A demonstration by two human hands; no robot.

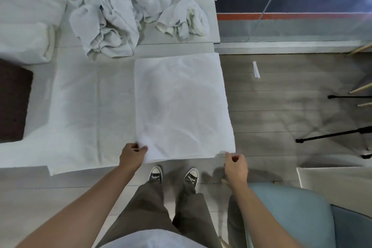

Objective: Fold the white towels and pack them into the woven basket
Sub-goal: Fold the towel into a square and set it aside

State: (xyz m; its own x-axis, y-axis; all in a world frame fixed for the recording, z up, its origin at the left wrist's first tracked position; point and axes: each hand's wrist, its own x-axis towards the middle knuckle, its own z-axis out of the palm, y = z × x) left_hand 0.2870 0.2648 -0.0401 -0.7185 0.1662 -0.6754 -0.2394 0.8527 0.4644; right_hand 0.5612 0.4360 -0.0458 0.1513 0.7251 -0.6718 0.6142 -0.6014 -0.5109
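Far to the left of the flat towel (181, 102), a dark brown patch (12, 100) sits beyond the edge of the white sheet (80, 106). Whether it has anything to do with the woven basket I cannot tell, and no basket shows plainly anywhere. Up and left of the flat towel lies folded white bedding (24, 42). The crumpled towels (104, 22) are heaped just beyond the flat towel's far edge, probably parked there within reach as the stock waiting to be folded.

The left hand (132, 155) pinches the flat towel's near left corner, with thumb and fingers curled onto the cloth. The flat towel is spread smooth on the desk (181, 44), square to the person, and its right edge hangs a little past the sheet's edge. Laying it out this way probably keeps the edges straight so the fold will line up.

The right hand (235, 165) has its fingers curled at the near right corner and appears to pinch the very tip of it. Holding both near corners suggests a fold away from the body, near edge carried to far edge. This looks like an early stage of the task, since one towel is laid out and several remain rumpled.

Right of the flat towel, on the wooden floor, lie a pale strip (256, 69) and black tripod legs (332, 135). A blue chair (291, 213) stands below and right of the towel, beside the person's right arm.
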